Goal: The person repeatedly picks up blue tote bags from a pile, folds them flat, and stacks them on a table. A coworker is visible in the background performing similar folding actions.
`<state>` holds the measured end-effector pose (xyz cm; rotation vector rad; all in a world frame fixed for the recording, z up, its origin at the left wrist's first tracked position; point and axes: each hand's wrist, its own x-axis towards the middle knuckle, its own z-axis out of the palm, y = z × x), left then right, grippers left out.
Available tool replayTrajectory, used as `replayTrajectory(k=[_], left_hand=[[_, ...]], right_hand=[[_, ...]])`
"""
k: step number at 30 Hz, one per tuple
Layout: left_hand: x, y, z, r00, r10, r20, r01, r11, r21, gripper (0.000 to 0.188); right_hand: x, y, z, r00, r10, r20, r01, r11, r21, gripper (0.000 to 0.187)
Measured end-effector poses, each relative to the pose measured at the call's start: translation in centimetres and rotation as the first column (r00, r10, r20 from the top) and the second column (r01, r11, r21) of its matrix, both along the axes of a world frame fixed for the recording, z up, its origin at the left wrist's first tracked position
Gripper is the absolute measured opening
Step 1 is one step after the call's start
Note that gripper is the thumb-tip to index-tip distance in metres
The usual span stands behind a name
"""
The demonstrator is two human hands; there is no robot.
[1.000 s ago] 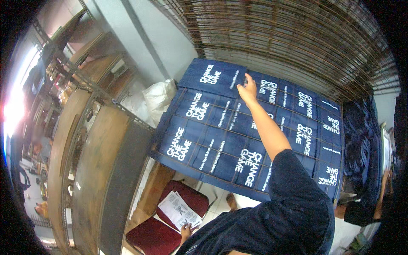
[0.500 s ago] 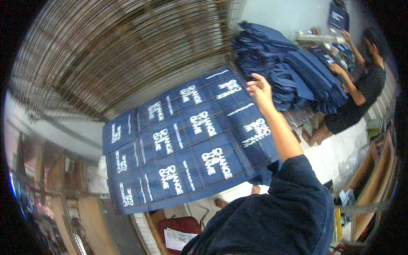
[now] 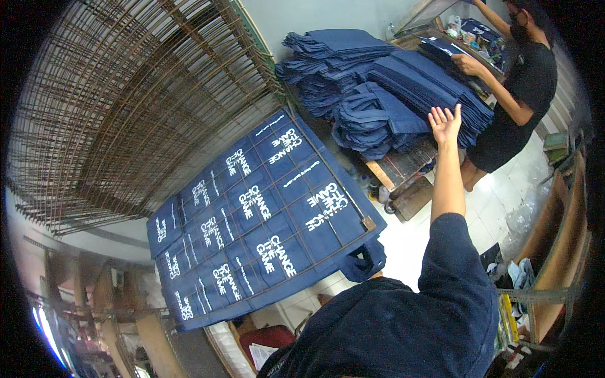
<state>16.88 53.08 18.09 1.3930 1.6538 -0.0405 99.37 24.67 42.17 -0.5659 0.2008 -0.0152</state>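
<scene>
Because the navy printed pieces (image 3: 301,217) lie flat and face up in rows, near left, their white prints stay clear of one another, presumably against smudging. A wire frame (image 3: 368,222) crosses over them; contact cannot be told. Wire racks (image 3: 145,94) lean raised behind, far left, likely for access to this layer. Right hand (image 3: 446,129): empty, palm up, fingers spread, beside the navy fabric stacks (image 3: 384,116); touch unclear. Stacks rest on a bench (image 3: 411,165), far right, probably for the co-worker's reach; co-worker's hand (image 3: 467,65) grips a dark piece (image 3: 441,46). Left hand: out of view.
</scene>
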Motion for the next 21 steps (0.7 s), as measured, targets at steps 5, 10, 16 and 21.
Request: replayTrajectory(k=[5, 10, 16, 21], left_hand=[[-0.7, -2.6, 1.2, 0.998, 0.043, -0.044, -0.042, 0.999, 0.026, 0.030], [-1.2, -4.9, 2.0, 0.994, 0.084, -0.070, -0.080, 0.996, 0.049, 0.028], [-1.6, -7.0, 2.3, 0.988, 0.123, -0.098, -0.118, 0.991, 0.063, 0.026], [-2.2, -8.6, 2.2, 0.979, 0.156, -0.130, -0.147, 0.986, 0.072, 0.024]], right_hand=[[3.8, -1.8, 0.0, 1.000, -0.026, 0.005, 0.025, 0.990, 0.139, 0.111], [8.1, -3.5, -0.4, 0.983, -0.049, -0.178, 0.060, 0.997, 0.056, 0.097], [15.6, -5.7, -1.6, 0.755, -0.484, -0.442, 0.300, 0.855, -0.423, 0.031], [11.3, -4.7, 3.0, 0.759, -0.650, 0.044, 0.043, -0.018, -0.999, 0.046]])
